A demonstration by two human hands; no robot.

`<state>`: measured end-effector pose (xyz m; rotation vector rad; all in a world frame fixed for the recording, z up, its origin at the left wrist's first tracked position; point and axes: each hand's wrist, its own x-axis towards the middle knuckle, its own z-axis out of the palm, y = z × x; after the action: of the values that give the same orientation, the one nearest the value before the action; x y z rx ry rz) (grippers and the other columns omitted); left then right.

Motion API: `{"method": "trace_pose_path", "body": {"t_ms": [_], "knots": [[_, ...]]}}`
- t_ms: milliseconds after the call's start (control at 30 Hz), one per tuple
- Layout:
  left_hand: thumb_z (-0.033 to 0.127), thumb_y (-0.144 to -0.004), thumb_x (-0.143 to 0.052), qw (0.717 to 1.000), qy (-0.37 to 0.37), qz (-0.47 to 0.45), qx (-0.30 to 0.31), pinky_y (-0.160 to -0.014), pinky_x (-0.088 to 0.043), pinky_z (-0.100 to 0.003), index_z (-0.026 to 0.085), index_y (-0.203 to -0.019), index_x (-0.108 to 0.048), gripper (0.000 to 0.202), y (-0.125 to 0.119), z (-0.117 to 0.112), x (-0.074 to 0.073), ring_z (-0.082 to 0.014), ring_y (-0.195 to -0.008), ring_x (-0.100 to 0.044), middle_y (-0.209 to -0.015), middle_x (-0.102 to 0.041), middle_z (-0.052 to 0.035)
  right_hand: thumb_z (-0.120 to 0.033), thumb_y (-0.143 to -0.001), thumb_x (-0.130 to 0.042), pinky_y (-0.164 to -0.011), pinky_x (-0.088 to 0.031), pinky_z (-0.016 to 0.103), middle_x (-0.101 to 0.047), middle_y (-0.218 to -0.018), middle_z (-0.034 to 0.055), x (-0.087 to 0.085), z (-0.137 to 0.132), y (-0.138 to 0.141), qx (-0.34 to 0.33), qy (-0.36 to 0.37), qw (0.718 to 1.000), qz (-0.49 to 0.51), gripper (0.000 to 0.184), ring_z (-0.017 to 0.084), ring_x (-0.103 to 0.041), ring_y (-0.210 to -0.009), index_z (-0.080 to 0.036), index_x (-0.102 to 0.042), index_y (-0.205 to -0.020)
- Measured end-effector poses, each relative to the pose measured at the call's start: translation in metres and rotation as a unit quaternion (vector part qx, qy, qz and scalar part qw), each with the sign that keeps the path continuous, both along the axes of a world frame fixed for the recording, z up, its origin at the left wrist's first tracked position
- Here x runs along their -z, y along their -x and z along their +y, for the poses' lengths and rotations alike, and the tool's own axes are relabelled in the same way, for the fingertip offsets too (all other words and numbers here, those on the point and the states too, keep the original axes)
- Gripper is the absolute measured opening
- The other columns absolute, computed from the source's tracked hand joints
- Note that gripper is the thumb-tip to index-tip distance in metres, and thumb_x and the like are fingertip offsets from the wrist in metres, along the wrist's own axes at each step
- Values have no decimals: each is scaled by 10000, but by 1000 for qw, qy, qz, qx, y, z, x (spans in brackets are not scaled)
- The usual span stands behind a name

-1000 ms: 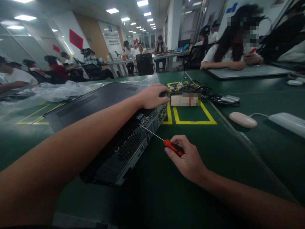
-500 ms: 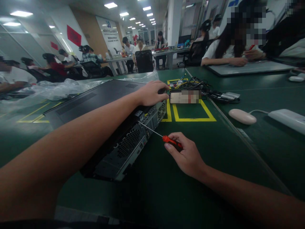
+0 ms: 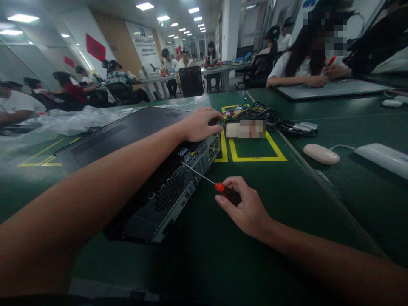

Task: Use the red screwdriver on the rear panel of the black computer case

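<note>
Head view: the computer case [image 3: 127, 136] lies flat on the green table [image 3: 223, 255], lid still on. The left hand [image 3: 200, 124] rests on the case's rear top edge, fingers loosely curved. The right hand [image 3: 245, 208], behind the case, is closed round a screwdriver [image 3: 219, 186] whose tip meets the rear panel, so unscrewing looks unfinished.

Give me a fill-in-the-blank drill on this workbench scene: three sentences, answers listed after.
1. The left hand rests on ____ of the case.
2. The right hand holds a screwdriver whose shaft points at the ____.
3. The mouse lies to the ____ of both hands.
Missing words: top; case; right.
</note>
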<state>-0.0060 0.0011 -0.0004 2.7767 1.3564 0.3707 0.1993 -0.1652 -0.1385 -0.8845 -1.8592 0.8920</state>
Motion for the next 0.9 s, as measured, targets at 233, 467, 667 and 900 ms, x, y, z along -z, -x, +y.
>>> {"method": "trace_pose_path", "body": {"t_ms": [233, 467, 667, 900], "knots": [[541, -898, -502, 1000, 1, -7, 4, -1237, -366, -490, 206, -1329, -690, 578, 0, 1, 1, -342, -1403, -556, -1453, -661, -154, -289, -998, -654, -675, -503, 302, -684, -909, 24, -1, 1, 0, -10, 18, 1000, 17, 120, 168, -644, -766, -219, -601, -1080], [602, -910, -514, 1000, 1, -18, 9, -1228, -375, -527, 270, -1324, -706, 565, 4, 6, 6, -352, -1392, -563, -1445, -680, -109, -350, -1003, -649, -683, -499, 293, -679, -923, 18, -3, -1, -2, -9, 4, 1000, 9, 165, 153, -614, -746, -213, -617, -1089], [648, -910, -506, 1000, -6, -14, 4, -1229, -382, -516, 267, -1348, -703, 614, 5, 8, 8, -351, -1401, -560, -1469, -672, -111, -379, -1018, -641, -802, -549, 327, -721, -1012, 46, -2, 0, -4, -4, -9, 1000, -16, 200, 170, -644, -825, -205, -639, -1116], [629, -938, -472, 1000, -2, 15, -2, -1247, -365, -513, 222, -1408, -664, 651, 4, 5, 6, -350, -1432, -539, -1515, -636, -125, -371, -1049, -603, -822, -537, 336, -707, -986, 48, -2, 2, -3, -6, -29, 1000, -6, 186, 182, -643, -846, -201, -662, -1100]]}}
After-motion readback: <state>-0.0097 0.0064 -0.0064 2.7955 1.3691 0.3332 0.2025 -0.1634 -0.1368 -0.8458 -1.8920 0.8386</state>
